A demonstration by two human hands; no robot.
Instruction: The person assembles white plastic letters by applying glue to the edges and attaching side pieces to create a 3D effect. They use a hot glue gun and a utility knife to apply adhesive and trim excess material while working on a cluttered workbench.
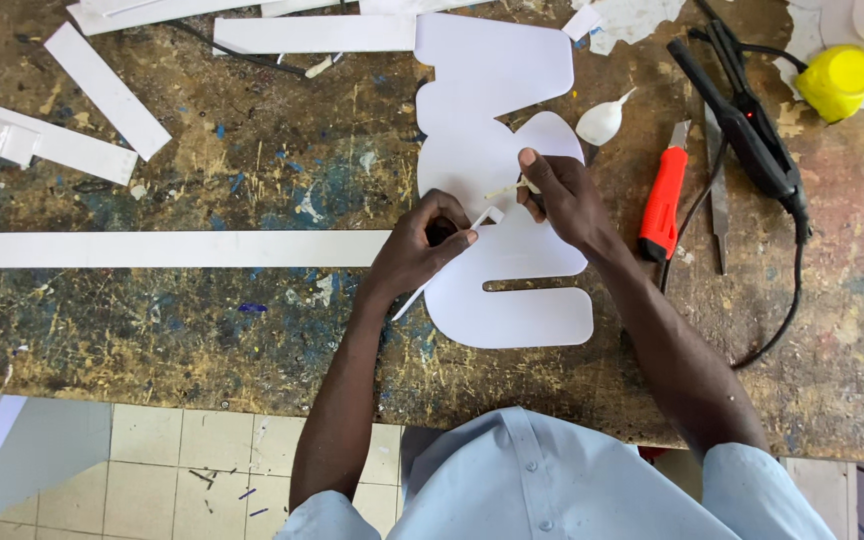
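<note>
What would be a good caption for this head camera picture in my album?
Two hands, left hand and right hand, fit a thin white strip onto a white cutout shape on a worn workbench.

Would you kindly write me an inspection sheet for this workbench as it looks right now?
Surface: worn wooden bench, stained with paint flecks and scratches.
Job's things: white cut-out shape lying flat; a narrow white strip bent against its edge.
Clutter: long white strip, loose white offcuts, white squeeze bulb, red-handled knife, yellow-capped container, black corded tool.
Grippers: left hand pinches the narrow strip; right hand holds a small thin applicator over the cut-out.
Cables: black cord loops from the corded tool across the bench.
Surroundings: tiled floor with small scraps; grey panel at lower left.
</note>
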